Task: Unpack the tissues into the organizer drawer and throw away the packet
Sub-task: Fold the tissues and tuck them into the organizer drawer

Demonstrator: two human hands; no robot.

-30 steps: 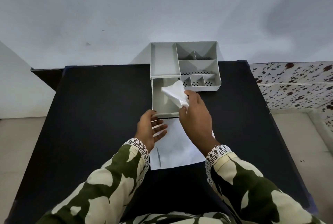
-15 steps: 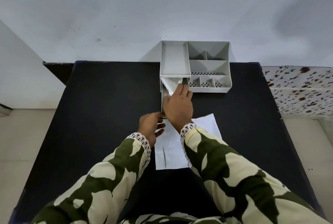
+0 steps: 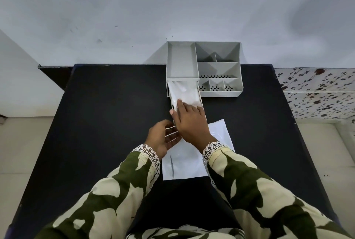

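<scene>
A grey organizer (image 3: 219,69) stands at the table's far edge with its drawer (image 3: 200,96) pulled out toward me. White tissues (image 3: 183,93) lie inside the drawer. My right hand (image 3: 190,121) rests palm down over the drawer's near half, fingertips touching the tissues. My left hand (image 3: 160,137) is just left of the drawer's front end, fingers curled at its edge. The flat white packet (image 3: 184,161) lies on the table below both hands, partly hidden by my right wrist.
The black table (image 3: 107,123) extends left and right of the organizer. A pale wall rises behind it. A speckled tiled ledge (image 3: 317,92) sits at the right, floor at the left.
My right hand carried the tissue from above the drawer down into it, pressed it toward the back, then drew back a little. The tissue now lies flat in the drawer.
</scene>
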